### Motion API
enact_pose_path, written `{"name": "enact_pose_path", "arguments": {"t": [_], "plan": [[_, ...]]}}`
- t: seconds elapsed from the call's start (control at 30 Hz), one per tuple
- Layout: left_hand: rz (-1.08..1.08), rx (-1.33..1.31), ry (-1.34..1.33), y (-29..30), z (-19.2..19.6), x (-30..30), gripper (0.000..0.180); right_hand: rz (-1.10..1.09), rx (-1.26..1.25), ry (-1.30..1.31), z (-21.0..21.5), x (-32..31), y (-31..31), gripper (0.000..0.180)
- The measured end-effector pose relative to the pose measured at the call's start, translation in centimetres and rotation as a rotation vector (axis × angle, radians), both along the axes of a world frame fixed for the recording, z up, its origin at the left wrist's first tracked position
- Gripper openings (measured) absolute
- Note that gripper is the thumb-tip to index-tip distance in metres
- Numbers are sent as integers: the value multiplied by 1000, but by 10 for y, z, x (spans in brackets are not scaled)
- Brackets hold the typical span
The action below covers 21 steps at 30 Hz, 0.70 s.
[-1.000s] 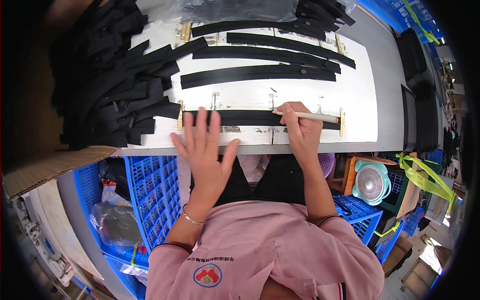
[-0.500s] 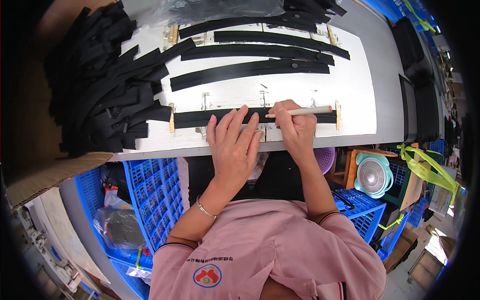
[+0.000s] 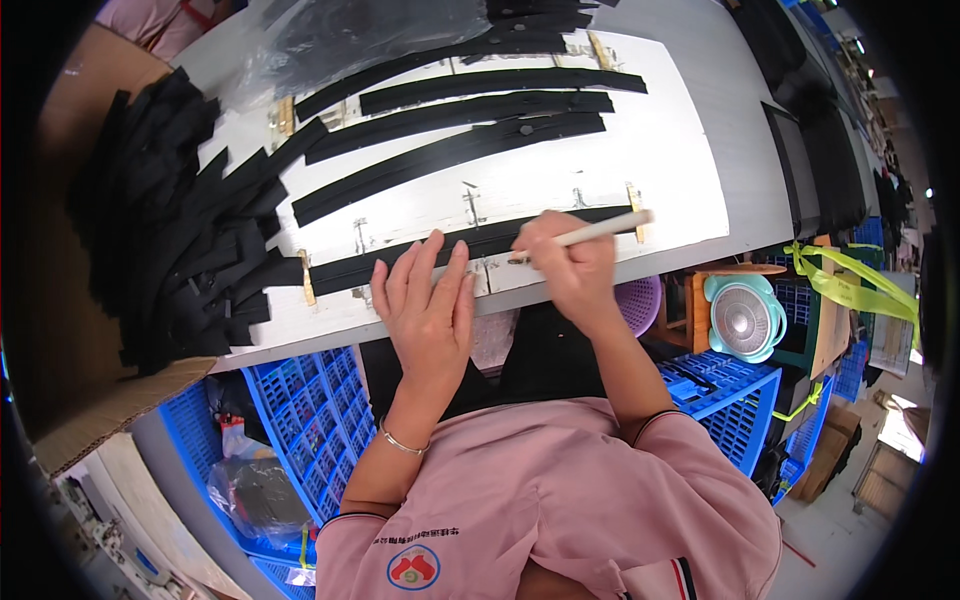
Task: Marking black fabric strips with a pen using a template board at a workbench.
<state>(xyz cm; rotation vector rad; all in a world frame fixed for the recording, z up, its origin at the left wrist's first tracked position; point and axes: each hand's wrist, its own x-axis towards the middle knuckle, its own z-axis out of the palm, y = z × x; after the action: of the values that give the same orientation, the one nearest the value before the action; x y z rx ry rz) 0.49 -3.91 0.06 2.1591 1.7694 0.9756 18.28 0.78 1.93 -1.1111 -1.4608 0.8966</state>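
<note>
A long black fabric strip, resembling a zipper tape, lies across the white board between two yellowish end pieces. My left hand rests flat on it left of the middle, fingers stretched out. In my right hand is an off-white pen, pinched and slanting up to the right. Its tip is at the strip's near edge, just right of a dark line drawn on the board; whether it touches cannot be made out. Several similar black strips lie farther back.
On the left, a heap of black strips spills from a cardboard box. Clear plastic film covers the back left. Black padded pieces stand at the right. Below the table edge are blue crates, a purple basket and a turquoise fan-like object.
The view has turned, so the table appears slanted. My right hand has brought the pen from the strip's middle to its near edge. My left hand stays flat on the strip.
</note>
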Motion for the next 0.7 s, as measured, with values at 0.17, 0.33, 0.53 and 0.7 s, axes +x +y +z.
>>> {"name": "enact_pose_path", "arguments": {"t": [0.17,0.33,0.53,0.7], "plan": [[9,-13,-4,-1,1,2,33,-244,-80,28,11,59,3,23],[8,-17,-1,1,6,9,30,-296,-144,-56,-5,76,8,25],[-132,18,-181,29,16,63,26,-261,-86,-59,-14,77,9,28],[-223,61,-205,49,5,96,16,-229,-128,-74,-12,75,9,25]]}}
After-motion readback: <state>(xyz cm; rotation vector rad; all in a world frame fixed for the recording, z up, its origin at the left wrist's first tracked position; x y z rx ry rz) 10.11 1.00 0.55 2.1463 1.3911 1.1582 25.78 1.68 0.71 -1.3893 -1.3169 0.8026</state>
